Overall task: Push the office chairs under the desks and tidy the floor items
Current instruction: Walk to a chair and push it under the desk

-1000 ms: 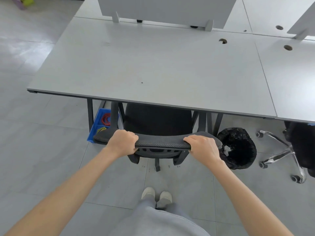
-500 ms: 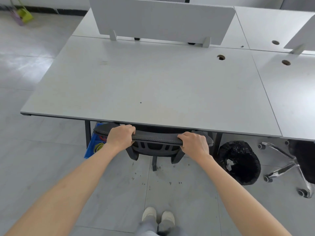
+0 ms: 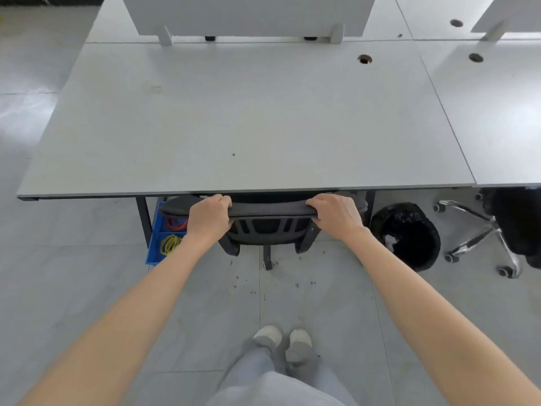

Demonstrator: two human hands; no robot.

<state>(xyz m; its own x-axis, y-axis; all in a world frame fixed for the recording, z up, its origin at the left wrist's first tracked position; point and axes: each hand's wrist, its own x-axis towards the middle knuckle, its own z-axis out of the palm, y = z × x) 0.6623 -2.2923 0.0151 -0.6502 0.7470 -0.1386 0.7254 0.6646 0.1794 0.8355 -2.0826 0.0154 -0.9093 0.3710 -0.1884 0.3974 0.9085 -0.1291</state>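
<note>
— Black mesh-backed office chair: where does it sit?
— Its seat is tucked beneath the near edge of the pale grey rectangular desk, and only the curved top of the backrest and the slatted frame below it show outside the edge. One black caster leg pokes out onto the grey tiled floor.
— And the hands?
— The left hand grips the top rim of the backrest left of its middle, fingers curled over the far side. The right hand grips the same rim towards its right end, in the same way. Both arms reach forward, nearly straight.
— What lies on the floor around it?
— Left of the chair, beside the dark desk leg, stands a blue plastic bin with compartments; one holds red rubber bands, the nearer one yellow rubber bands. Right of the chair, just past the other desk leg, stands a round waste bin lined with a black bag, partly under the desk edge.
— Anything further right?
— A second chair with a chrome star base on casters stands by the neighbouring desk, its dark seat partly under that desk, its base out on the floor.
— And nearest the camera?
— The person's feet in pale shoes, together on the tiles, well short of the chair.
</note>
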